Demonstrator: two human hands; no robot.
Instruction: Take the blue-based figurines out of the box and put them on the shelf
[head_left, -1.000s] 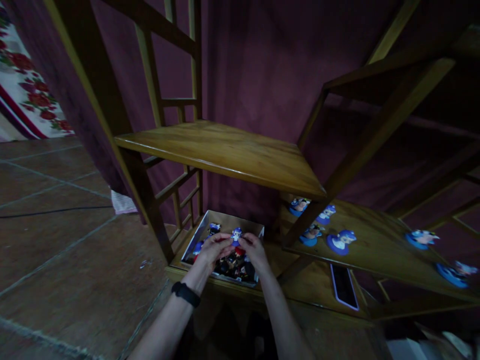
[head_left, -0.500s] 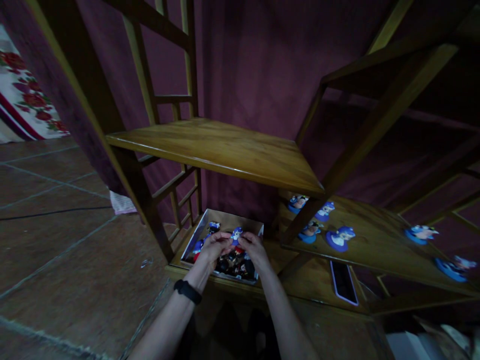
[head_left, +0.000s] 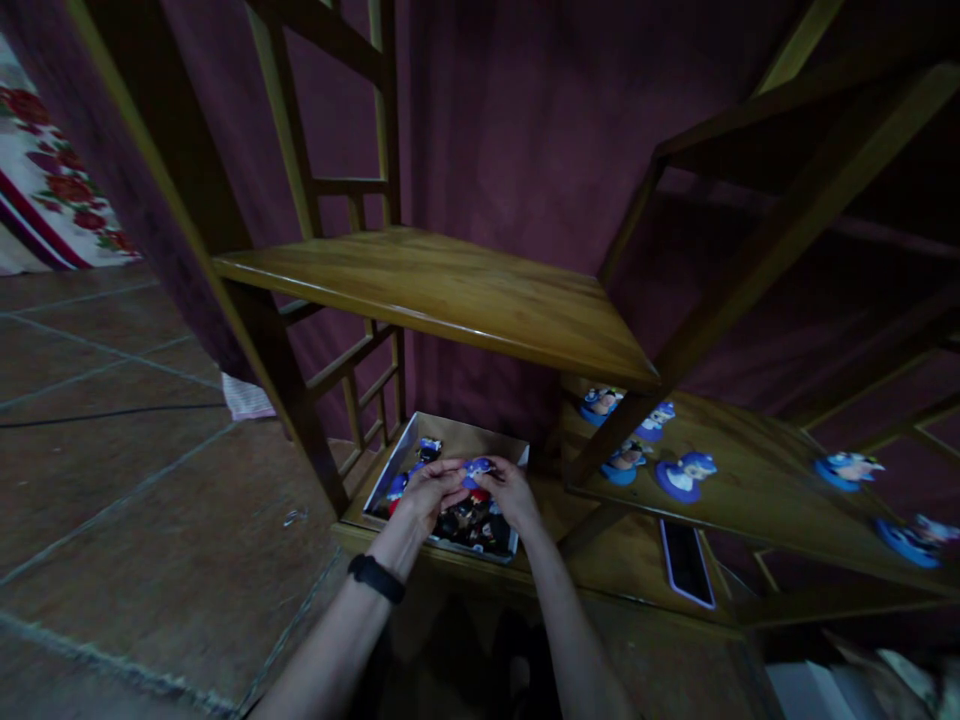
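Note:
A small purple-and-white figurine (head_left: 477, 472) is held between both hands, above an open box (head_left: 491, 440) on the bottom shelf. My left hand (head_left: 435, 490) grips its left side, fingers closed. On its right side, my right hand (head_left: 508, 488) pinches it with thumb and fingers. Inside the box lie several more figurines (head_left: 469, 525), dark, red and blue, partly hidden under my hands. A black band sits on my left wrist.
Above the box runs a bare wooden shelf board (head_left: 442, 290). On the shelf to the right stand several figurines on blue or purple bases, one a purple figurine (head_left: 686, 477). Below them lies a phone (head_left: 687, 563). A slanted post (head_left: 615, 430) divides the bays.
The figurine has been tilted over between my fingers and no longer stands upright. Both hands stay above the box, the right fingers shifted slightly up around it.

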